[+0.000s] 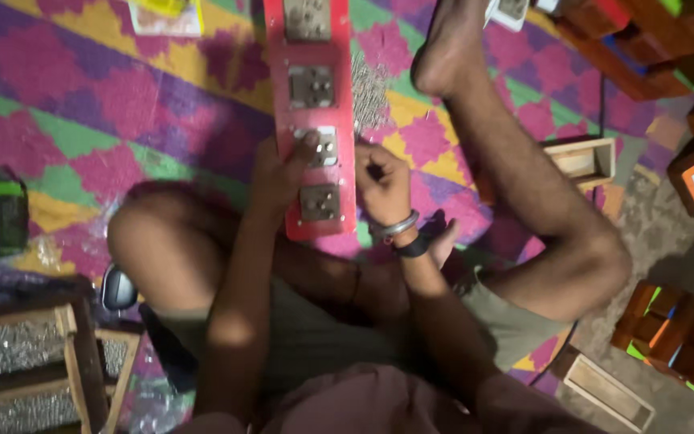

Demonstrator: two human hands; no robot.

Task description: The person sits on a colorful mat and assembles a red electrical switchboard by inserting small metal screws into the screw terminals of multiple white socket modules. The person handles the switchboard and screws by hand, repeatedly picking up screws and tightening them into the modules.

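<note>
Pressing a white socket insert (320, 147) into the red board (319, 120), left hand (283, 173) clamps it by thumb and fingers. Right hand (383, 186), beside the board's right edge, closed on something small; contents unclear. Judged step: fitting third socket; seating squarely needed. Wooden crate (22, 354), lower left of board: small metal parts.

Dim indoor floor under a patterned mat (82, 96) of pink, purple, green, yellow; wooden crates (34, 354) lower left; stacked brown boxes (676, 337) right.
</note>
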